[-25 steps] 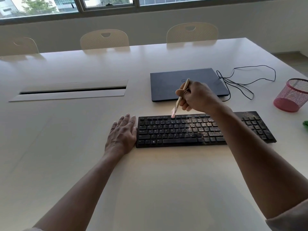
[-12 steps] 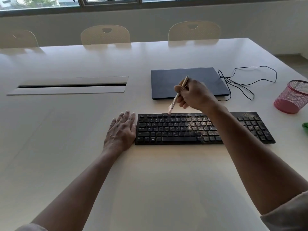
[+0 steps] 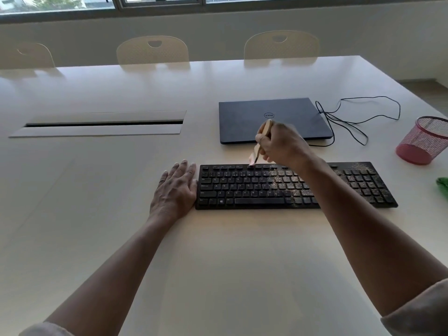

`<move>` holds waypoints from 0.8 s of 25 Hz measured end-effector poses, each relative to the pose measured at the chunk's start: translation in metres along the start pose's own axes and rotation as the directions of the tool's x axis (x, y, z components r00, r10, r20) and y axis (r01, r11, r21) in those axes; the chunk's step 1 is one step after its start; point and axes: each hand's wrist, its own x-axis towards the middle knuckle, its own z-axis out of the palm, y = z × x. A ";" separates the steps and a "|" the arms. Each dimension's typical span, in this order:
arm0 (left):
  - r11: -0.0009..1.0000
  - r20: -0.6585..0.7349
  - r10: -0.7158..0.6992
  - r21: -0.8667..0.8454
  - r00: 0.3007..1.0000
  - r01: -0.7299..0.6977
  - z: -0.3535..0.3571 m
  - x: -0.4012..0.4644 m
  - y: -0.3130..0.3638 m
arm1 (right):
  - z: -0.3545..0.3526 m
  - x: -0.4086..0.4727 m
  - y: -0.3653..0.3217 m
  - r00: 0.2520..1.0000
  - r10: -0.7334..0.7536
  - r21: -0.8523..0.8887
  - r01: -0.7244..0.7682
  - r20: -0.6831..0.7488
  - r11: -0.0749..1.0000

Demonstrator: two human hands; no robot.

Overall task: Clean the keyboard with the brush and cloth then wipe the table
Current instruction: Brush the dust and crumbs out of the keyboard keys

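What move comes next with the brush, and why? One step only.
Probably sweep the brush rightward along the keyboard: its tip sits on the top row, the left keys look clean, and grit still covers the right half. The left hand lies flat against its left end.

The left hand [image 3: 175,190] lay flat, palm down, fingers straight and pointing far, its forearm reaching in from the near left. The right hand [image 3: 282,144] was raised farther off, fingers curled in a grip, its forearm stretching in from the near right.
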 end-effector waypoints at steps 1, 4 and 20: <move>1.000 -0.002 0.002 0.000 1.000 -0.002 0.000 0.000 0.000 | -0.002 -0.001 0.000 0.999 0.024 -0.016 -0.023 0.037 1.000; 1.000 -0.002 0.002 -0.001 1.000 -0.002 0.001 0.000 -0.001 | -0.016 0.001 -0.003 0.992 0.062 -0.027 -0.059 0.113 0.998; 1.000 -0.001 0.005 0.000 1.000 -0.005 0.002 0.001 -0.001 | -0.020 -0.007 0.001 0.994 0.106 0.033 -0.106 -0.014 0.994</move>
